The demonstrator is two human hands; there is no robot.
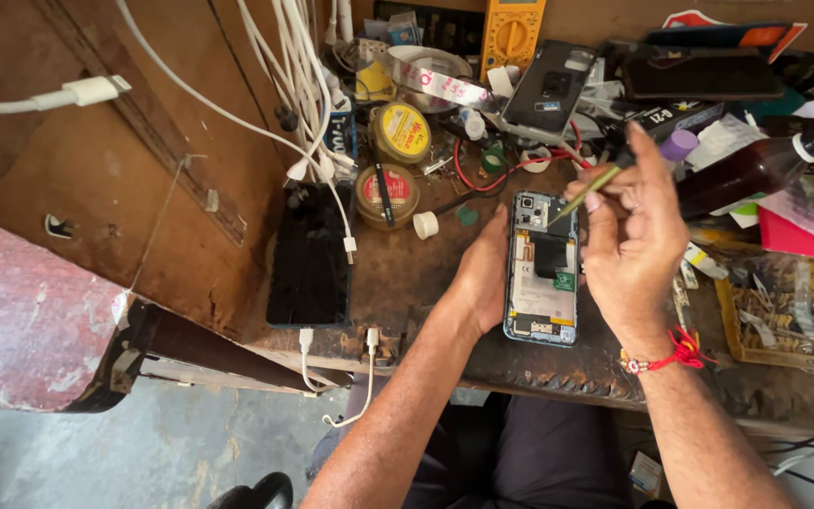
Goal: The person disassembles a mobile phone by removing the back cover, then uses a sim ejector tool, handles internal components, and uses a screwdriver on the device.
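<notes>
1. Pinching a thin green-handled tool (588,188) between its fingertips, the right hand (635,247) is closing firmly around the shaft and angling the tip down toward the upper edge of the opened phone (543,268).
2. Just beside that grip, the left hand (484,275) is pressing against the phone's left edge, its fingers wrapping the frame; it appears to be clamping the phone flat on the worn workbench (407,283).
3. Under the tool tip, the phone is lying back-off, its boards and a dark component showing; working well here likely means keeping the tip shallow and the bracing hand steady, so it is not slipping onto the circuitry.
4. Farther left of the grip, a dark phone (310,254) is lying face up beside two round tins (393,160).
5. Beyond the grip, a yellow multimeter (512,30), white cables (294,66) and a dark bottle (756,168) are crowding the bench.
</notes>
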